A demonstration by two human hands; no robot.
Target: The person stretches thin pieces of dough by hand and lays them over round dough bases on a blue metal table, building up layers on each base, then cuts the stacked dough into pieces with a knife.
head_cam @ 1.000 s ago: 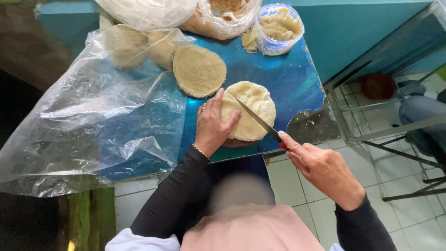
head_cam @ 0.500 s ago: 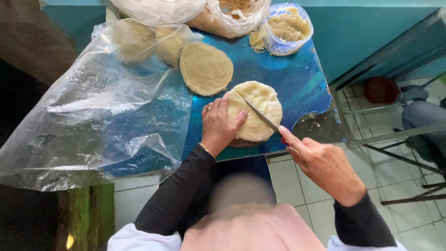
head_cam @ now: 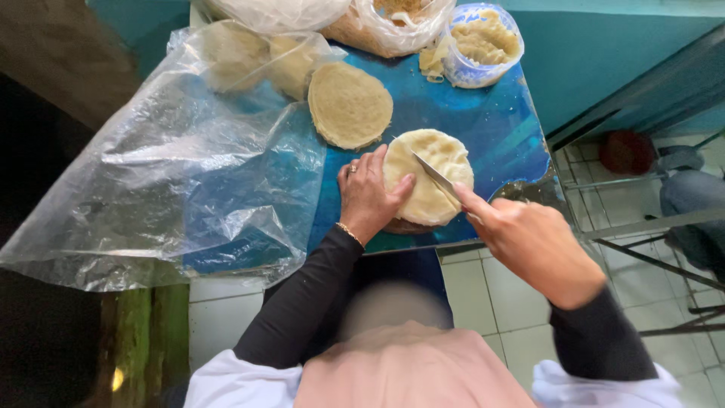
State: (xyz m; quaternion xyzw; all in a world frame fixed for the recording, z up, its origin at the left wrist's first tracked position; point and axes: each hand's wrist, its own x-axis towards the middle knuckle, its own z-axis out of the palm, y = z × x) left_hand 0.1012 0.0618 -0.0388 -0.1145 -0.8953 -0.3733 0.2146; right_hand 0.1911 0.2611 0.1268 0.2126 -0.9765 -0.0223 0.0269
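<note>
The left hand lies flat and spread on the near left part of a pale round of dough, fingers laid over its edge and thumb pointing toward the blade, pressing on it rather than closing round it; a ring shows on one finger and a thin bracelet at the wrist; the right hand is closed round the handle of a knife, forefinger stretched along the top, and the thin blade slants up and left across the middle of the round, its tip near the far left edge; whether the edge is in the dough or only resting on it is hard to tell from this angle; the round sits near the front edge of a blue table top, seemingly on a darker disc whose rim peeps out beneath it; just beyond it, apart from it, lies a stack of flat browner discs; a large clear plastic sheet covers the left side of the table and hangs over its edge, with more pale rounds showing through it at the far end; at the far edge stand a clear tub of pale paste and a plastic bag of crumbly filling; below the table to the right is white tiled floor and a metal frame
</note>
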